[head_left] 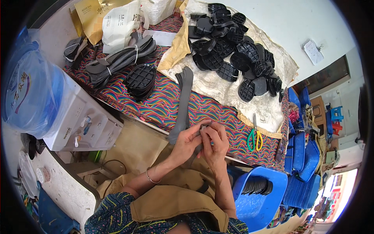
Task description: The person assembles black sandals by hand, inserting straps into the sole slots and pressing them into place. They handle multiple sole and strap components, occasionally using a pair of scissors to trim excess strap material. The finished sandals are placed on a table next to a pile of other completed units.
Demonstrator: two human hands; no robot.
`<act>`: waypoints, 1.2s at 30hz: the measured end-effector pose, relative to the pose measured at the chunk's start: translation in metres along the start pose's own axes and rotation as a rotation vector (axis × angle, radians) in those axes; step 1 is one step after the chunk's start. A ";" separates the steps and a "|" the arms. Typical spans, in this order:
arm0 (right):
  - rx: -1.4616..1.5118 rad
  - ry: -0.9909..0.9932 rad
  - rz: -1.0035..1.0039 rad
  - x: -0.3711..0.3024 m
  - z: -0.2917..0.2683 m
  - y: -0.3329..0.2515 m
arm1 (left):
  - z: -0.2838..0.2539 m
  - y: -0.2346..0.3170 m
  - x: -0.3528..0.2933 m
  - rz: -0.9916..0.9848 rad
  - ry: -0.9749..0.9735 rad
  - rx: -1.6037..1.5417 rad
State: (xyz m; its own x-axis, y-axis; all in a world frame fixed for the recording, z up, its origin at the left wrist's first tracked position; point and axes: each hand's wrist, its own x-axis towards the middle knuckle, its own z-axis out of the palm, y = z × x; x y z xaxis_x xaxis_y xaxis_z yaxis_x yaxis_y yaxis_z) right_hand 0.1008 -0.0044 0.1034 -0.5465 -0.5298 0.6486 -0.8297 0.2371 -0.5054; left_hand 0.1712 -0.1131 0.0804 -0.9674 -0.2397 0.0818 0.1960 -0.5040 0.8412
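My left hand (184, 146) and my right hand (215, 145) meet in front of me at the table's near edge. The fingers of both are pinched on a dark grey strip (204, 126), mostly hidden by them. Just beyond my left hand, longer grey strips (185, 91) lie across the patterned cloth and hang over the edge. Scissors (255, 134) with one green and one yellow handle rest to the right of my hands. A large heap of black heel-shaped pieces (228, 72), several with gridded faces, covers the pale sheet (272, 113) farther back.
Left on the table are tied bundles of grey strips (120, 58), a stack of black gridded pieces (140, 81) and paper bags (120, 27). A water dispenser (83, 121) stands at the left. A blue basin (253, 206) holding black pieces sits at my lower right.
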 end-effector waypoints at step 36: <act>0.077 -0.025 0.888 -0.097 -0.139 -0.033 | 0.047 0.080 0.052 -0.126 -0.406 0.306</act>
State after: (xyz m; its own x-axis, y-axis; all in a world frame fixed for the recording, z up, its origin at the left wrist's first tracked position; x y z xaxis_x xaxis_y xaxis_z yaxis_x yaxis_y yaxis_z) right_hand 0.1656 0.1520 0.1362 -0.9808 -0.1946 -0.0129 -0.0908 0.5141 -0.8529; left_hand 0.1294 -0.1271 0.1774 -0.9767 0.1786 0.1190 0.0765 -0.2283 0.9706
